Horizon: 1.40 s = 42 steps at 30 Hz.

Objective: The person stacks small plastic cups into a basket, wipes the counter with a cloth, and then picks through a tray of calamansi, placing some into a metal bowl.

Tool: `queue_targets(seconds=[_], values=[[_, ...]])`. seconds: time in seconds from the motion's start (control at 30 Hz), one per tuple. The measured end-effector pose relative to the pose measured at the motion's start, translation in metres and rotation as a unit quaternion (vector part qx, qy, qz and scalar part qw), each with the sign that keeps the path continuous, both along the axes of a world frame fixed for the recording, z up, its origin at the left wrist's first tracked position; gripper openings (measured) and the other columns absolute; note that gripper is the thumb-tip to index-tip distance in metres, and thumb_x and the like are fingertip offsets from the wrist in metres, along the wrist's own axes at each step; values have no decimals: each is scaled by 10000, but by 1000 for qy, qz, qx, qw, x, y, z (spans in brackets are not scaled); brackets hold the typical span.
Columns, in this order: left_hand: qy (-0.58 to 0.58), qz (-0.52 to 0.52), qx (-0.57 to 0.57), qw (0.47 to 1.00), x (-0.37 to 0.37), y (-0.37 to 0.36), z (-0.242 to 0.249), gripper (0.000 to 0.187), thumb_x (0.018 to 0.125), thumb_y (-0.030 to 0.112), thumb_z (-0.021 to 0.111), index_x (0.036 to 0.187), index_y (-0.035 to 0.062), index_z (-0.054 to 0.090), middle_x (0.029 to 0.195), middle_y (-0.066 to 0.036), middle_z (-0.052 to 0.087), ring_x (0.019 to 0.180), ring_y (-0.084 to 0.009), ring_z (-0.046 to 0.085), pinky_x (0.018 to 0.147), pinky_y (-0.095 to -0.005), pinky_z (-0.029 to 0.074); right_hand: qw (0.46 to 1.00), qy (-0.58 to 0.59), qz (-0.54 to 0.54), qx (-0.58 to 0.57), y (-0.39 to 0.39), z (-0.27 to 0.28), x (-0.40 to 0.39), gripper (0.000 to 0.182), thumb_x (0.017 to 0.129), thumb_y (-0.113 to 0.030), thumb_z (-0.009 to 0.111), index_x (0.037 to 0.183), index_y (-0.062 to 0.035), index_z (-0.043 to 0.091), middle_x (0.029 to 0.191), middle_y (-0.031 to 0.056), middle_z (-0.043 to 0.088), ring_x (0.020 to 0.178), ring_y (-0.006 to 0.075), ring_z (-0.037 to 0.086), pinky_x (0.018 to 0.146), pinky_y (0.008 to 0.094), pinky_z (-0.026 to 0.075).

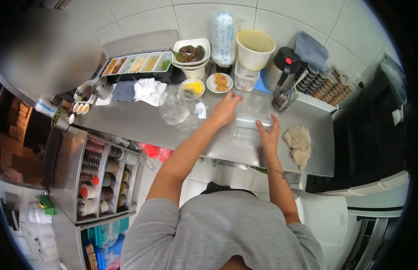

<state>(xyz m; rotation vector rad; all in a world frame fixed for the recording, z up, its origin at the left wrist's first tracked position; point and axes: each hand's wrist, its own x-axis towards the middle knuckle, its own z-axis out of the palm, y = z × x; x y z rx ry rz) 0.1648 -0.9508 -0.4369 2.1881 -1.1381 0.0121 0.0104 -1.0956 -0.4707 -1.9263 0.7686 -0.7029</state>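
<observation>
My right hand (269, 130) is at the right end of a stack of clear plastic cups or lids (245, 129) lying on the steel counter. Its thumb and fingers are apart, and the thumb appears to touch the stack. My left hand (225, 109) is over the counter with nothing visible in it, fingers loosely apart. Just beyond it is a small white plate (210, 87) of browned fried pieces. A bowl with yellow food (192, 88) and a crumpled clear plastic bag (174, 108) lie to its left. A small transparent cup (258, 104) appears behind the stack.
A beige cloth (299, 144) lies at right. Along the wall stand a white tub (255, 47), a wrapped cup stack (223, 40), a thermal jug (281, 67) and rolled dark stacks (310, 78). Condiment trays (150, 62) are at left, beside a shelf rack (105, 180).
</observation>
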Motion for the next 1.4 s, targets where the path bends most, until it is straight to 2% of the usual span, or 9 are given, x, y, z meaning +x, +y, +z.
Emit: queue_targets(seconds=[0.17, 0.37, 0.47, 0.63, 0.8, 0.9, 1.03, 1.2, 1.4], values=[[-25, -117, 7, 993, 21, -35, 15, 406, 828, 40, 585, 1206, 167, 508, 1179, -167, 499, 1068, -384, 543, 844, -444, 470, 1000, -11, 1, 0, 1, 1, -1, 738, 760, -305, 761, 1337, -25, 395, 1240, 222, 414, 1165, 358, 427, 1007, 413, 354], [-45, -98, 197, 974, 2, -104, 13, 475, 790, 226, 669, 1230, 154, 507, 1161, -225, 535, 1075, -377, 547, 904, -442, 455, 1000, -7, 0, -10, 4, 1, 0, 737, 764, -303, 759, 1338, -23, 391, 1254, 223, 408, 1176, 352, 407, 1014, 420, 342], [-115, -101, 168, 974, 12, -110, 5, 554, 746, 208, 694, 1248, 125, 477, 1173, -221, 506, 1055, -399, 544, 871, -451, 475, 1000, -1, 5, -12, 1, 3, -2, 734, 768, -307, 754, 1338, -22, 390, 1258, 226, 410, 1185, 355, 396, 1019, 425, 332], [-12, 26, -48, 998, 8, -40, 56, 595, 686, 149, 728, 1199, 55, 441, 1179, -226, 434, 991, -435, 553, 839, -459, 490, 1000, -14, 17, -22, 0, -1, -3, 731, 778, -317, 741, 1341, -19, 384, 1255, 235, 421, 1187, 365, 394, 1027, 435, 321], [20, 126, 87, 988, -26, 15, 12, 471, 723, -46, 599, 1161, -11, 427, 1133, -266, 453, 942, -464, 553, 825, -492, 477, 999, -3, 18, -41, -1, 0, -3, 732, 785, -328, 729, 1342, -11, 377, 1254, 244, 430, 1187, 370, 397, 1020, 440, 323], [35, 113, 82, 990, -44, 14, 2, 483, 732, -110, 521, 1196, -18, 425, 1128, -274, 464, 954, -462, 549, 828, -506, 463, 999, 2, 21, -43, -1, -1, -1, 734, 785, -328, 727, 1344, -10, 374, 1255, 249, 431, 1182, 374, 402, 1016, 441, 325], [49, 48, -86, 994, -59, 8, -15, 516, 739, -118, 479, 1239, -3, 435, 1011, -211, 514, 868, -385, 574, 774, -432, 474, 999, -2, 25, -28, 1, -3, 2, 734, 787, -331, 724, 1347, -12, 371, 1256, 246, 435, 1184, 367, 405, 1020, 433, 319], [218, 58, -220, 949, -78, 15, -28, 511, 724, -136, 420, 1211, 13, 472, 854, -87, 515, 747, -210, 533, 693, -301, 446, 975, -96, 36, 198, 8, -2, 1, 694, 793, -290, 721, 1339, -32, 380, 1211, 175, 459, 1123, 288, 469, 943, 373, 399], [238, -17, -220, 946, -96, 48, 2, 407, 804, -42, 412, 1195, 47, 479, 835, -43, 524, 757, -149, 520, 700, -283, 429, 885, -160, 165, 405, 19, 13, -20, 569, 853, -232, 657, 1337, -95, 392, 1129, 112, 519, 1035, 246, 531, 886, 370, 452]])
